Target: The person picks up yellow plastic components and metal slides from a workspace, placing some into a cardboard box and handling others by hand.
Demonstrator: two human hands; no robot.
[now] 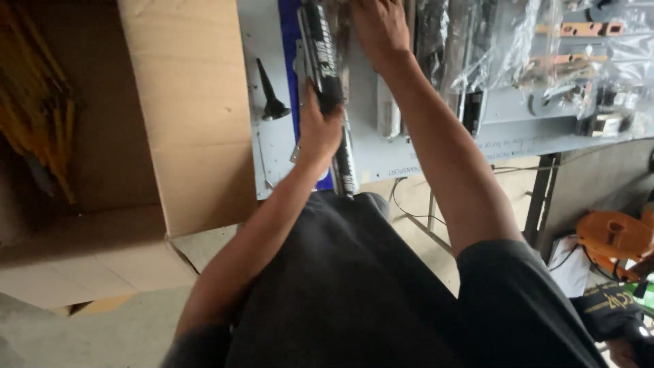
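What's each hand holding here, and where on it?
The left hand grips a long black rod-like part around its middle, above the grey panel. The right hand rests on something at the top edge; what it holds cannot be told.

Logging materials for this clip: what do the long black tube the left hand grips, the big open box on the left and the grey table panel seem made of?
Long black tube: apparently glossy plastic film wrap, with glints. Big brown open box: matte corrugated cardboard, folded flaps. Flat grey table panel: probably painted sheet metal, smooth with small holes.
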